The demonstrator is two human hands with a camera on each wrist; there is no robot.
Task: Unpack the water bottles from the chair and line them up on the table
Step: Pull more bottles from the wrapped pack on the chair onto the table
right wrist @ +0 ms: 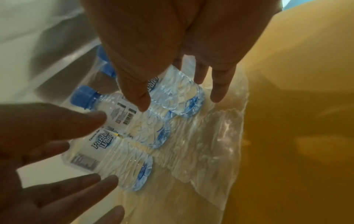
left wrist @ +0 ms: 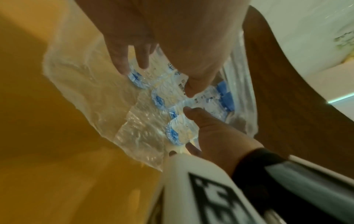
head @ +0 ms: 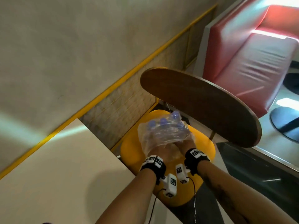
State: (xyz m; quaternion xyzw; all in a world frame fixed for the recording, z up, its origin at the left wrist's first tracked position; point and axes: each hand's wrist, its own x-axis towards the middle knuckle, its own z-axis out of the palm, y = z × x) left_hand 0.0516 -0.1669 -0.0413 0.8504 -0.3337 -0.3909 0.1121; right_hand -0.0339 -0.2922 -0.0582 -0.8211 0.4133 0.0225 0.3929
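Reaching into a torn pack, both hands sit inside the loose clear plastic wrap (head: 155, 136) on the yellow chair (head: 129, 147). The left hand (head: 154, 148) has its fingers spread and fairly straight, tips resting on the ribbed bodies of the water bottles (right wrist: 134, 125); I see no closed grip there. The right hand (head: 186, 143) is also spread, thumb on one side and fingers on the other of the nearest bottle (right wrist: 113, 163), close to it or just touching; whether it is already squeezing I cannot tell.

The bottles lie on their sides, side by side and touching, blue caps pointing away from the person, still half under the film. They look small, full and thin-walled, so probably light enough for one hand each but easy to dent; the ribbed lower half and the paper label should give better purchase than the smooth shoulder. The film is soft and slippery and will likely drag along, so taking a bottle round its middle and sliding it out bottom first seems sensible.

Both forearms come in from below, wrists roughly level, palms down and angled inward towards each other. The pale counter (head: 56, 167) lies just beside the chair on the person's left, with no bottle on it yet. A dark round wooden tabletop (head: 202, 107) overhangs the chair's far side.
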